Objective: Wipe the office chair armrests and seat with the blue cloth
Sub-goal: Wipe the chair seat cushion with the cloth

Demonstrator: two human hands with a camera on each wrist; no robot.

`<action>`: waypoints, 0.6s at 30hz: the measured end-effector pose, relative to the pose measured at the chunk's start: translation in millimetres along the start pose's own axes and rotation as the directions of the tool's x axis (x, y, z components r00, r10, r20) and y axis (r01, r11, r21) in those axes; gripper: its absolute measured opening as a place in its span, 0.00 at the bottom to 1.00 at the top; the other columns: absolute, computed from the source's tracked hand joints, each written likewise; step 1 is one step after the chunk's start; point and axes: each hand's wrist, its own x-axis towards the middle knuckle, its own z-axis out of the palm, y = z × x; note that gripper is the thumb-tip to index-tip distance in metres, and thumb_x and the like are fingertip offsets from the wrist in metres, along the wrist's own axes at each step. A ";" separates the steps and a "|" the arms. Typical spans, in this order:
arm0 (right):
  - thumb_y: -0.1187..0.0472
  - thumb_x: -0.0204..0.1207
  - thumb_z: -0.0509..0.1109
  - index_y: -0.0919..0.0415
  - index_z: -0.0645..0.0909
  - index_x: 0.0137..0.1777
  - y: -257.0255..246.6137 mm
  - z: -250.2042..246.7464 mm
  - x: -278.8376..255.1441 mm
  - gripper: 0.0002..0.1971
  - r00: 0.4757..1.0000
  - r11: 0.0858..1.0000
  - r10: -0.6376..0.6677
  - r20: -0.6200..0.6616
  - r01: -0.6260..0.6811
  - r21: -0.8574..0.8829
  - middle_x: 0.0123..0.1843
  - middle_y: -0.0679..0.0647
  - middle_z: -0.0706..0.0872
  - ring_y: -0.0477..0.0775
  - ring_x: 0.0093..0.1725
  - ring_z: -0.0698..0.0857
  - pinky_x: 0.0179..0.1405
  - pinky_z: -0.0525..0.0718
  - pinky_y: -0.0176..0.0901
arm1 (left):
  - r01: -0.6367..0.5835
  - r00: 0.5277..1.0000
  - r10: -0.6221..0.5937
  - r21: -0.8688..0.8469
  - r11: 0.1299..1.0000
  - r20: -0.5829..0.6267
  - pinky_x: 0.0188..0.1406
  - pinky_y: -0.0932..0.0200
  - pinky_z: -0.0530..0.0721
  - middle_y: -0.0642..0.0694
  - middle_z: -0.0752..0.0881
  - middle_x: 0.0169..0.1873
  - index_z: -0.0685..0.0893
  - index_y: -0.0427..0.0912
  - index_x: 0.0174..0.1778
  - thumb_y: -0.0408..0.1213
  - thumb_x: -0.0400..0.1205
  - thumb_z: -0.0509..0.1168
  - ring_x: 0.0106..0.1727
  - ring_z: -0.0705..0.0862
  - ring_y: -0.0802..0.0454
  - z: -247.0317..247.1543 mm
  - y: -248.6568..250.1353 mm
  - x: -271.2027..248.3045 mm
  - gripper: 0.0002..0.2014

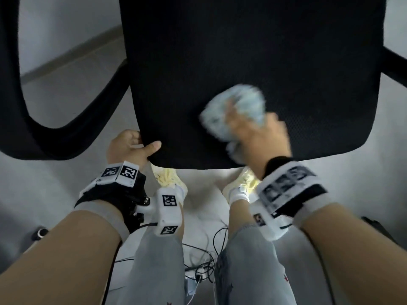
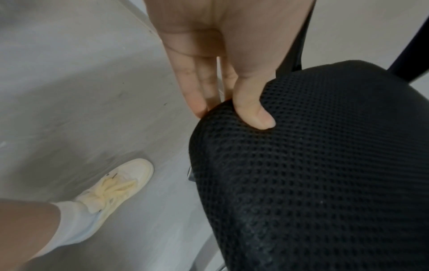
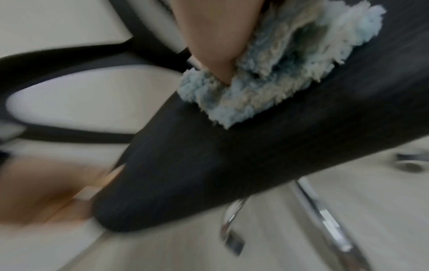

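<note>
The black mesh chair seat fills the upper middle of the head view. My right hand grips the bunched, fluffy blue cloth and presses it onto the seat's front right part; both are blurred with motion. In the right wrist view the blue cloth lies under my thumb on the seat. My left hand grips the seat's front left corner, thumb on top. The left wrist view shows that thumb on the mesh seat with the fingers curled under the edge.
A black looped armrest stands left of the seat, another armrest bar at the right edge. My feet in pale yellow shoes stand under the seat's front edge. Cables lie on the grey floor. Chrome chair base legs show below the seat.
</note>
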 end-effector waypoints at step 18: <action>0.62 0.74 0.61 0.47 0.60 0.77 86.7 -10.9 -19.4 0.30 0.907 0.899 0.421 0.008 -0.419 0.129 0.80 0.51 0.65 0.71 0.67 0.68 0.61 0.71 0.58 | -0.252 0.936 0.249 0.021 0.967 -0.249 0.74 0.54 0.71 0.49 0.71 0.72 0.64 0.49 0.76 0.22 0.68 0.68 0.72 0.72 0.53 23.6 27.8 -28.3 0.40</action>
